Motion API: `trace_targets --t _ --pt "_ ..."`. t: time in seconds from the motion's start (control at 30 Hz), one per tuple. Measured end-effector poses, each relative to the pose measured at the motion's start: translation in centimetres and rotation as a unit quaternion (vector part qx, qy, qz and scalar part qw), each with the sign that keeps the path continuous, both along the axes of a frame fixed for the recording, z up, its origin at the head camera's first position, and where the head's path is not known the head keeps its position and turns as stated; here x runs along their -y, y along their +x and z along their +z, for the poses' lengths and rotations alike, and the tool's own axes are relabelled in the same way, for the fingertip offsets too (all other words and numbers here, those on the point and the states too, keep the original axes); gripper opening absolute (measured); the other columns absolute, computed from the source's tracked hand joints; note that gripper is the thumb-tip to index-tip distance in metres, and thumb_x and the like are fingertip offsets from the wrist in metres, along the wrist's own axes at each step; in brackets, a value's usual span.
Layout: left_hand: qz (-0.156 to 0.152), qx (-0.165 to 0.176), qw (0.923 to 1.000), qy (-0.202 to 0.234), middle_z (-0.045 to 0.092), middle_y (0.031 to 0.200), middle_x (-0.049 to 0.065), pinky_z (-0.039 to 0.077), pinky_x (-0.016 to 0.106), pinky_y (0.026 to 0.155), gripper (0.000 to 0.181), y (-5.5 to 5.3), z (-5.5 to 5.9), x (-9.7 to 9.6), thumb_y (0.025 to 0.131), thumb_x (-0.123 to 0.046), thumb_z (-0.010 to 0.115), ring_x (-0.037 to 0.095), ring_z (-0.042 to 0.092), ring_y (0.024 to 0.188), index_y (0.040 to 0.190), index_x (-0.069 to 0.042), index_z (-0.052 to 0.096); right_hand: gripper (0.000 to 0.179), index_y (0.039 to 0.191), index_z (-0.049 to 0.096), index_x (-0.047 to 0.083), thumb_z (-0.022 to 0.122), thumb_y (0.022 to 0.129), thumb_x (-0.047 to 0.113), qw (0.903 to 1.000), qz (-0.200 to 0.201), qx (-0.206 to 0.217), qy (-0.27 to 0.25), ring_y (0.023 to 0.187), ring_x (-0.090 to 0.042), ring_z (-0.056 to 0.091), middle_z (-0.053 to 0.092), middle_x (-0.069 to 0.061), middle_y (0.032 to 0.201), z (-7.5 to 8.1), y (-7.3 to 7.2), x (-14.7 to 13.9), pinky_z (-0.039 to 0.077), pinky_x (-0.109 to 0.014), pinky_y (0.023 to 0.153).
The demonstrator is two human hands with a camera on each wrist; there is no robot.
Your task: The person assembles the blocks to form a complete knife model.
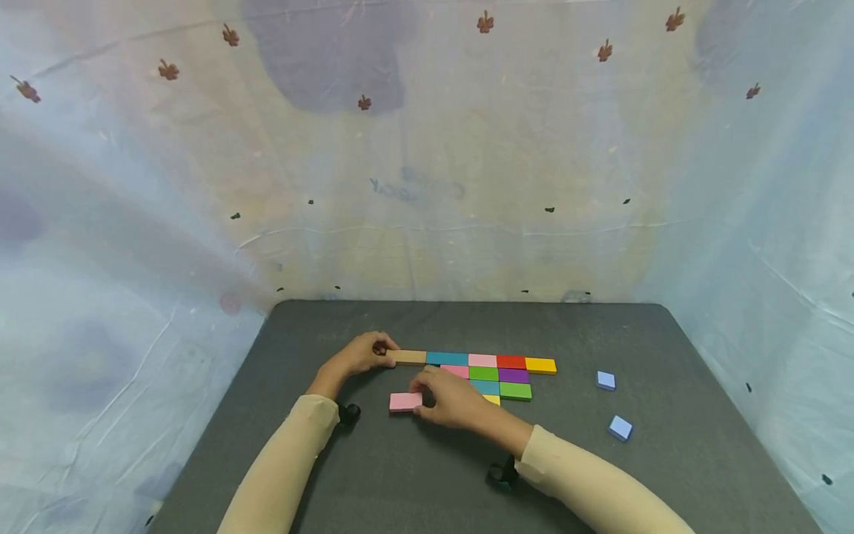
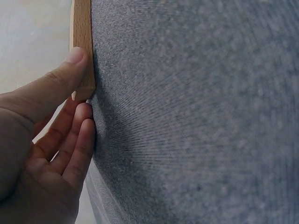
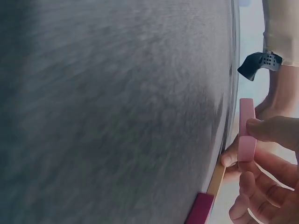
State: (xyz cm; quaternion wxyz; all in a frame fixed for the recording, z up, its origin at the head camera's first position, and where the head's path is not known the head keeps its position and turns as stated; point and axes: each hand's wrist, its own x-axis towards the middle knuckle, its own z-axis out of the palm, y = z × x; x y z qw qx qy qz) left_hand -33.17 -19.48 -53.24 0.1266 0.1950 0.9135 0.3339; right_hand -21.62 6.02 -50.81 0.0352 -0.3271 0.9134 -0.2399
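Note:
In the head view my left hand [image 1: 359, 356] pinches the left end of a plain wooden block [image 1: 410, 357], the leftmost of the far row. The left wrist view shows the thumb [image 2: 76, 57] on that block's side, fingers around its end. My right hand [image 1: 457, 400] holds a light pink block [image 1: 404, 402] by its right end, in front of the rows. In the right wrist view the pink block [image 3: 246, 128] sits between thumb and fingers. Beyond the wooden block the far row continues with blue [image 1: 447, 358], light pink [image 1: 482, 360], red [image 1: 511, 362] and yellow [image 1: 541, 365] blocks.
Nearer rows hold pink [image 1: 455, 370], green [image 1: 483, 374], purple [image 1: 514, 376], blue [image 1: 484, 387] and another green block [image 1: 515, 391]. A yellow block [image 1: 492, 399] is partly hidden by the right hand. Two light blue blocks [image 1: 606, 380] lie apart on the grey table [image 1: 373, 475].

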Motion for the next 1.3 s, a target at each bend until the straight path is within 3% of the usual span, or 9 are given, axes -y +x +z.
trace_targets --t 0.37,0.7,1.3 --pt "0.005 0.0 1.0 0.003 0.069 0.109 0.006 0.053 0.044 0.09 0.024 0.1 -0.1 -0.1 0.094 -0.013 0.085 0.019 0.061 0.096 0.116 -0.009 0.079 0.028 0.119 0.074 0.014 0.086 0.094 0.021 0.9996 -0.006 0.012 -0.025 0.098 -0.013 0.063 0.067 0.004 0.111 0.0 -0.2 -3.5 0.057 -0.036 0.092" --pt "0.003 0.006 0.9999 0.012 0.069 0.109 0.006 0.053 0.044 0.089 0.024 0.1 0.0 0.0 0.095 -0.013 0.084 0.019 0.06 0.095 0.117 -0.008 0.078 0.03 0.118 0.074 0.015 0.087 0.092 0.022 0.9996 -0.026 0.003 -0.01 0.1 -0.015 0.064 0.069 0.002 0.113 -0.2 0.3 -5.9 0.058 -0.04 0.095" --pt "0.013 0.008 0.9999 0.003 0.068 0.11 0.005 0.053 0.043 0.089 0.024 0.1 -0.1 -0.1 0.095 -0.013 0.084 0.018 0.06 0.096 0.118 -0.01 0.078 0.029 0.115 0.073 0.014 0.088 0.092 0.021 0.9991 -0.039 -0.01 -0.008 0.092 -0.011 0.059 0.065 0.004 0.105 -1.4 0.5 -7.7 0.057 -0.034 0.086"
